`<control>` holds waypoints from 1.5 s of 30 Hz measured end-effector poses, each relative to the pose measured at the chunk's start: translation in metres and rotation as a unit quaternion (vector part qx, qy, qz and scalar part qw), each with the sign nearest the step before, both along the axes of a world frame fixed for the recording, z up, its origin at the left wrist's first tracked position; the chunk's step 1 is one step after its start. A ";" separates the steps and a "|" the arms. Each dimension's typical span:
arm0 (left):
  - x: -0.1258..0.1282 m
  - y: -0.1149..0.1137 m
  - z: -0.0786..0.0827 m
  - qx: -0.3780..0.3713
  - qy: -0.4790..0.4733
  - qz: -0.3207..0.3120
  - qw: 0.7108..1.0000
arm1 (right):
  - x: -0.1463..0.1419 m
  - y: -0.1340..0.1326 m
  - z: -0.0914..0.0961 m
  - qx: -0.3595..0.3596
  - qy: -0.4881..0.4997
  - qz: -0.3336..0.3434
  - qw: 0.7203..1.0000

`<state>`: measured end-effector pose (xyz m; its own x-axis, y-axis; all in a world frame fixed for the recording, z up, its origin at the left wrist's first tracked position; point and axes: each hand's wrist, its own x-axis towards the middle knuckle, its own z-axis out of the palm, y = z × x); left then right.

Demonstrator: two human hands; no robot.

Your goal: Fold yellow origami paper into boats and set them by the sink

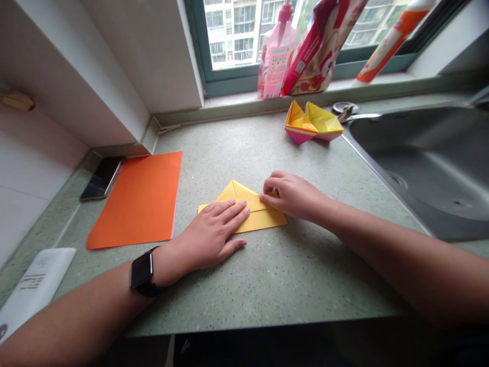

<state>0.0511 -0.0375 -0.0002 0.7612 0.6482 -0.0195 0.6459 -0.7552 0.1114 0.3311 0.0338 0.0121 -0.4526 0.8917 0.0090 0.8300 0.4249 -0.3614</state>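
A folded sheet of yellow paper (263, 220) lies flat on the counter, with a peak at its far side and a straight strip along its near edge. My left hand (214, 232) rests flat over its left part, fingers stretched out, a black watch on the wrist. At the paper's right end my right hand (288, 193) has its fingers curled, thumb and fingertips closed on the paper's upper right edge. The left corner of the paper is partly covered by my left hand.
Orange paper sheets (141, 199) lie left, beside a phone (102, 177) and a white device (36, 285). A folded paper boat (311, 125) stands near the sink (428, 168). On the windowsill are a pink pump bottle (277, 61), a red pouch (321, 51) and an orange-white bottle (393, 43).
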 end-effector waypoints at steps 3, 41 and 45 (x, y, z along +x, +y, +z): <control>0.000 0.000 -0.001 0.003 0.003 0.008 1.000 | 0.003 -0.002 0.006 0.116 0.065 0.001 0.991; -0.002 -0.004 -0.005 0.023 0.002 0.036 0.999 | -0.007 -0.058 0.040 -0.022 -0.329 -0.022 0.944; 0.000 -0.003 -0.003 0.021 -0.008 0.037 0.999 | -0.016 -0.062 0.041 0.029 -0.299 -0.011 0.954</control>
<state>0.0509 -0.0407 -0.0036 0.7109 0.7030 0.0209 0.6989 -0.7095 0.0905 0.3154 -0.0280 0.0527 -0.3736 0.9067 -0.1960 0.8894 0.4101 0.2020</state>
